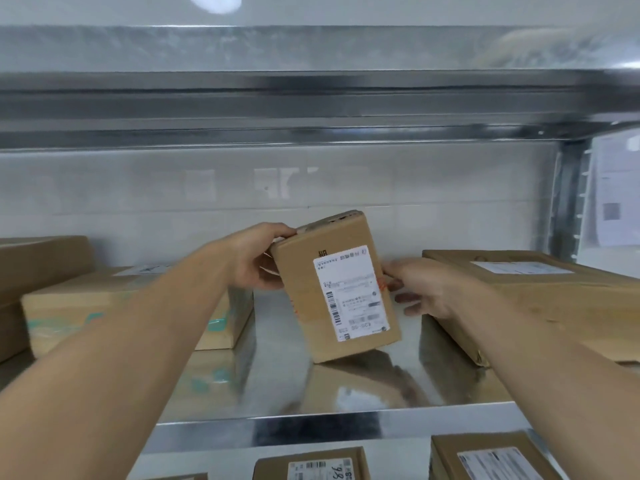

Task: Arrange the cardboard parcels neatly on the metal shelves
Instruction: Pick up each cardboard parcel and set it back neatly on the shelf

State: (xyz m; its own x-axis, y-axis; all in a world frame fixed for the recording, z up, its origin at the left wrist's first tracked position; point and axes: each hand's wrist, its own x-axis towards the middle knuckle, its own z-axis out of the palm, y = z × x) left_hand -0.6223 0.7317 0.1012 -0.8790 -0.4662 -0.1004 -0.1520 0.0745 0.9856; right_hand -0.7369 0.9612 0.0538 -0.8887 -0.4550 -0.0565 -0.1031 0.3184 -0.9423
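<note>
Two bare forearms reach from the near edge over the metal shelf [346,393]. Between them stands a cardboard parcel [301,271], tilted to the left, its lower end on the shelf and its white label toward the camera. The left hand [254,261] grips its upper left corner with curled fingers. The right hand [427,289] pinches its right edge, thumb in front, fingers behind. A taped parcel [114,306] lies to the left and a flat parcel [540,292] to the right, both apart from it.
</note>
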